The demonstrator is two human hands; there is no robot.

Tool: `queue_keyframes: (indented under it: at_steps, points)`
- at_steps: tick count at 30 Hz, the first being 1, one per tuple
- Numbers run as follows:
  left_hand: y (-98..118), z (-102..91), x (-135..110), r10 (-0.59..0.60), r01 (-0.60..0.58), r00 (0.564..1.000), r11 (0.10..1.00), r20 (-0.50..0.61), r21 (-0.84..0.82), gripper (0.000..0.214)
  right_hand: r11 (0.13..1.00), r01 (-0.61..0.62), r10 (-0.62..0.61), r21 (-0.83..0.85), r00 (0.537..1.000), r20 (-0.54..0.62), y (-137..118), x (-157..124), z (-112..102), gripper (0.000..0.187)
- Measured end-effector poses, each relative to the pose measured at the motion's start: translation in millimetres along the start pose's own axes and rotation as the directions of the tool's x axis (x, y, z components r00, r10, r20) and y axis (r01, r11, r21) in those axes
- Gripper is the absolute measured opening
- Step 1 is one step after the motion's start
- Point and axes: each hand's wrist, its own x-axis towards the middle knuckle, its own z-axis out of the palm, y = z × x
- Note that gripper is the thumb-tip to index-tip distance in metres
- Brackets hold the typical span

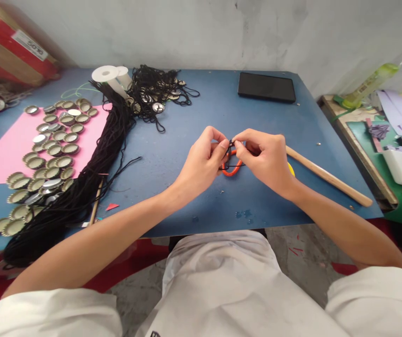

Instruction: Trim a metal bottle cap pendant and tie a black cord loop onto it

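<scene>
Over the middle of the blue table, my left hand (203, 157) pinches a black cord (230, 146) between thumb and fingers. My right hand (266, 157) grips the same cord from the other side, fingertips almost meeting the left ones. A cord strand crosses an orange loop (231, 173), perhaps a scissor handle, that shows behind and below my fingers; the rest of it is hidden. Whether a bottle cap sits within my fingers, I cannot tell. Beside my right wrist lies a wooden handle (327, 175), with a bit of something yellow (291, 169) peeking out.
Several metal bottle caps (53, 150) cover pink paper (0, 157) at left. A long bundle of black cords (111, 133) lies alongside. Behind are white spools (105, 74) and a pile of corded caps (159, 86). A black phone (266, 87) lies at the back.
</scene>
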Motion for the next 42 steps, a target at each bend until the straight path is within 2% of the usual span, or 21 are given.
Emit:
queue_keyframes:
  at_steps: [8, 13, 17, 26, 32, 42]
  points:
    - [1.7, -1.0, 0.6, -0.02, 0.02, 1.0, 1.0, 0.011, -0.021, 0.024, 0.987, -0.053, 0.057, 0.152, 0.998, -0.028, 7.2, 3.5, 2.5, 0.015]
    - [3.3, -0.6, 0.2, -0.023, 0.023, 1.0, 0.999, 0.011, -0.024, 0.023, 0.977, -0.093, 0.095, 0.19, 0.995, -0.003, 7.6, 4.5, 2.6, 0.014]
    - [2.0, -0.6, 0.3, -0.001, 0.001, 1.0, 1.0, 0.005, -0.008, 0.018, 0.978, -0.076, 0.075, 0.195, 0.997, 0.012, 6.4, 4.5, 2.3, 0.015]
    - [-1.4, 0.3, 0.9, 0.072, -0.073, 0.997, 0.995, 0.013, 0.063, 0.012, 0.995, -0.052, 0.053, 0.087, 0.999, -0.007, 6.2, 3.1, 1.1, 0.015]
    - [1.5, -0.7, -0.4, 0.072, -0.072, 0.997, 0.985, 0.011, 0.155, 0.008, 0.999, -0.018, 0.019, 0.037, 1.0, -0.012, 5.0, 0.9, -0.1, 0.015]
    - [-2.4, -3.9, 2.1, 0.076, -0.08, 0.997, 0.983, 0.026, 0.165, 0.009, 0.989, 0.082, -0.084, -0.124, 0.996, -0.011, 5.3, -2.7, -0.5, 0.013]
